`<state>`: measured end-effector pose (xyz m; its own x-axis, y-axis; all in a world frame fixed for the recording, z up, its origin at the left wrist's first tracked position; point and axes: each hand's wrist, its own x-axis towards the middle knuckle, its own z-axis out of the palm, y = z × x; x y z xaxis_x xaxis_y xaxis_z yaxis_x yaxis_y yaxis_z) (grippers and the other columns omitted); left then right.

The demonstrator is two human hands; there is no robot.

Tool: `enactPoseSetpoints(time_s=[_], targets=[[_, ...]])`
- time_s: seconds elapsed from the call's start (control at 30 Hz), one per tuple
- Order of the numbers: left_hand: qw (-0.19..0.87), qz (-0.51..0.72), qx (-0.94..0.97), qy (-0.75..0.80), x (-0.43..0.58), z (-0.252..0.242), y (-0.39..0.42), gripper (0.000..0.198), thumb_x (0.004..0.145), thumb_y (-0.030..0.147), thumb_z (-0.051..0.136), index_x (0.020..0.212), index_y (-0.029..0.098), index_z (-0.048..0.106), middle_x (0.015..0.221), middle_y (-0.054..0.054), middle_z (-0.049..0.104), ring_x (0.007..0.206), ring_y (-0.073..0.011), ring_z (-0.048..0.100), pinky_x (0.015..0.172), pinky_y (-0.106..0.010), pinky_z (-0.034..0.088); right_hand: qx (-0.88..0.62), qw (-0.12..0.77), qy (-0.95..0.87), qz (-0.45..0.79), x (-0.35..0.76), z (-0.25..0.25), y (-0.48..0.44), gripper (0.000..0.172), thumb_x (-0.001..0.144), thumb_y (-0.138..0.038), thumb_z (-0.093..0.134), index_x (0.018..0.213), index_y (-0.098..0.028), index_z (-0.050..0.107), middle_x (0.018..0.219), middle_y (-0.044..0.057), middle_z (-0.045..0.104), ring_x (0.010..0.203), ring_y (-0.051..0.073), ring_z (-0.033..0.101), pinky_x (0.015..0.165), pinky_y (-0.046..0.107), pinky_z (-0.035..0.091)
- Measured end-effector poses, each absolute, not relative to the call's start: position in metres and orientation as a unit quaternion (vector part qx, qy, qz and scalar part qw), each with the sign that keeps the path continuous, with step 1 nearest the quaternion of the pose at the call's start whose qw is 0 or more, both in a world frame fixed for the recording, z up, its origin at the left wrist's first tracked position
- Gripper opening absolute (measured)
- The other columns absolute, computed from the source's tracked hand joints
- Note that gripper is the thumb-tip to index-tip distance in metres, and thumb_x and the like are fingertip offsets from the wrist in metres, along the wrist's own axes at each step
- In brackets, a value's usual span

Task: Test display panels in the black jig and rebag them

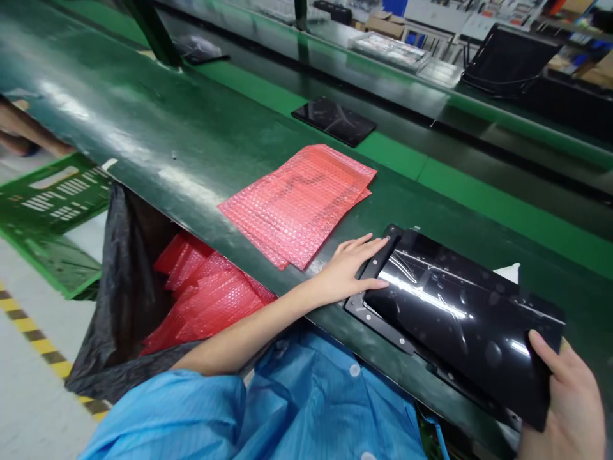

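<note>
A glossy black panel (pixel 464 313) lies slightly askew over a black frame (pixel 383 329) with small round studs, at the right of the green bench. My left hand (pixel 352 271) rests with spread fingers on the left end of the frame and the panel's edge. At the far right end, my right hand (pixel 567 390) grips the panel, thumb on top and the other fingers hidden beneath. Left of the frame, pink bubble-wrap bags (pixel 301 201) lie stacked on the bench. A bit of white material (pixel 508 273) shows behind the panel.
More pink bags (pixel 211 294) fill a black-lined container (pixel 117 281) below the bench's front edge. A green crate (pixel 57 217) stands at left, near another person's arm (pixel 31 128). Another black panel (pixel 335 120) lies on the green strip beyond; a green post (pixel 153 32) rises behind.
</note>
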<state>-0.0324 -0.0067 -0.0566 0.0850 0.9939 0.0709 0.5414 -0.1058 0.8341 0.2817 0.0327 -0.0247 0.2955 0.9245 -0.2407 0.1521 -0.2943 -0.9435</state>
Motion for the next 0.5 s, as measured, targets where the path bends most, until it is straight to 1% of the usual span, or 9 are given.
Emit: enactPoseSetpoints(time_s=[0.13,0.23,0.37,0.5], targets=[[0.304,0.304,0.692,0.580,-0.0326,-0.0615,-0.0054,0.085,0.084,0.056,0.071,0.155,0.025,0.036,0.161,-0.015,0.035,0.153,-0.0306,0.023,0.121,-0.052,0.016,-0.682,0.424,-0.384,0.455,0.2828,-0.0249,0.0301,0.043,0.061,-0.035,0.080,0.103,-0.030,0.076,0.102,0.008,0.075,0.081,0.035,0.073,0.067,0.047,0.061],[0.300,0.300,0.698,0.576,-0.0337,-0.0635,-0.0056,0.087,0.082,0.060,0.070,0.155,0.029,0.035,0.162,-0.014,0.034,0.153,-0.0311,0.023,0.121,-0.052,0.017,-0.690,0.419,-0.382,0.450,0.2815,-0.0227,0.0303,0.045,0.062,-0.036,0.080,0.106,-0.030,0.075,0.105,0.008,0.075,0.079,0.034,0.073,0.067,0.046,0.061],[0.296,0.293,0.705,0.574,-0.0344,-0.0652,-0.0060,0.086,0.082,0.061,0.069,0.155,0.031,0.034,0.162,-0.014,0.033,0.153,-0.0311,0.022,0.121,-0.053,0.017,-0.689,0.416,-0.395,0.443,0.2810,-0.0234,0.0310,0.042,0.062,-0.036,0.080,0.103,-0.029,0.075,0.099,0.009,0.075,0.070,0.032,0.072,0.066,0.047,0.061],[0.289,0.289,0.712,0.571,-0.0346,-0.0668,-0.0059,0.085,0.083,0.062,0.068,0.155,0.030,0.035,0.162,-0.015,0.032,0.154,-0.0307,0.021,0.121,-0.053,0.018,-0.685,0.411,-0.409,0.441,0.2808,-0.0239,0.0323,0.040,0.064,-0.038,0.079,0.103,-0.029,0.074,0.095,0.008,0.075,0.073,0.033,0.073,0.064,0.047,0.061]])
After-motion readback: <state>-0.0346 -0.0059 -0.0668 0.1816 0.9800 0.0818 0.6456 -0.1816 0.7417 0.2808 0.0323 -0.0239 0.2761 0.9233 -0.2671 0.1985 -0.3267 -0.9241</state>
